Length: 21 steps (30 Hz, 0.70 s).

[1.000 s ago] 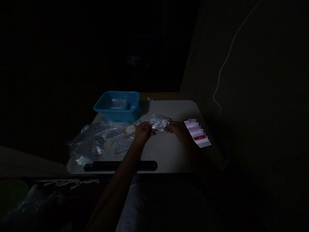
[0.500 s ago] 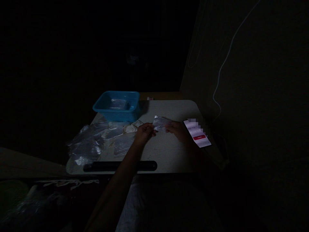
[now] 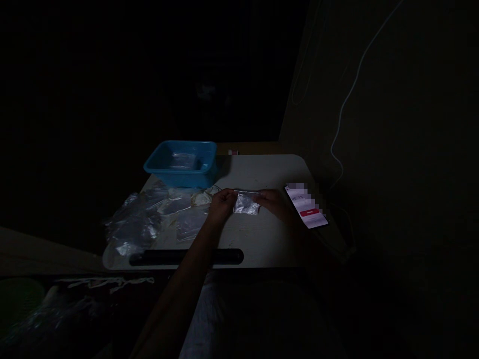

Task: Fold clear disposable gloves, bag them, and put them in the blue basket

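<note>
A small clear plastic bag (image 3: 246,204) is stretched between my two hands above the white table (image 3: 269,239). My left hand (image 3: 223,202) is closed on its left edge, and my right hand (image 3: 272,201) pinches the right edge. The bag hangs down from a straight upper edge and catches the light. Left of my left hand lie more clear plastic bags (image 3: 134,227), loosely heaped, with a flat bag (image 3: 189,224) nearest to me. A pale round bundle (image 3: 201,199) sits just beyond that flat bag; what it is I cannot make out.
A blue plastic basin (image 3: 183,177) with clear plastic packets (image 3: 183,160) inside stands at the table's back left. On the right edge lies a phone (image 3: 307,209) with a lit screen. A black ledge (image 3: 228,257) runs along the front. A white cable (image 3: 340,114) hangs on the right.
The bag has turned from lying tilted upward to hanging down between my hands. Both hands have shifted slightly, and its upper edge is now pulled straight.
</note>
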Motion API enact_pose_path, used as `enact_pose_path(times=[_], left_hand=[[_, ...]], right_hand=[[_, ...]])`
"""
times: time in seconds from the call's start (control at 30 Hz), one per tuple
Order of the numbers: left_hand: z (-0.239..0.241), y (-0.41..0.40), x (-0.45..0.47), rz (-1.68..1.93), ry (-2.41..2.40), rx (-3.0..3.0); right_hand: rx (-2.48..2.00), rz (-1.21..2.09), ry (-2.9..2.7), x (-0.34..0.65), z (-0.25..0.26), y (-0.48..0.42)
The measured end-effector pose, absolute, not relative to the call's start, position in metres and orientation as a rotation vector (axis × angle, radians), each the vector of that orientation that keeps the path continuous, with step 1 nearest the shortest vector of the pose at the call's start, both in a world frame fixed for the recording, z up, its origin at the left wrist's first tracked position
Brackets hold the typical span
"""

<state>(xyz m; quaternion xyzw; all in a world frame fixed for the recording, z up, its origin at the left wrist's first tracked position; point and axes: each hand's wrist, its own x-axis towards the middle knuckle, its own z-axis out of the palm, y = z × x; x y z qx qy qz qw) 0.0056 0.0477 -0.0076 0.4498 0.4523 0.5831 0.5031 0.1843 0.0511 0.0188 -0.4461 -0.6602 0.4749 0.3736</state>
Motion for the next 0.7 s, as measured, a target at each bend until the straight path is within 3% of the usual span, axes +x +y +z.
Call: enact_pose_path(times=[0.7], left_hand=[[0.001, 0.039, 0.012, 1.267, 1.176, 1.473]], right_hand=[[-1.169, 1.092, -1.799, 0.178, 0.015, 0.051]])
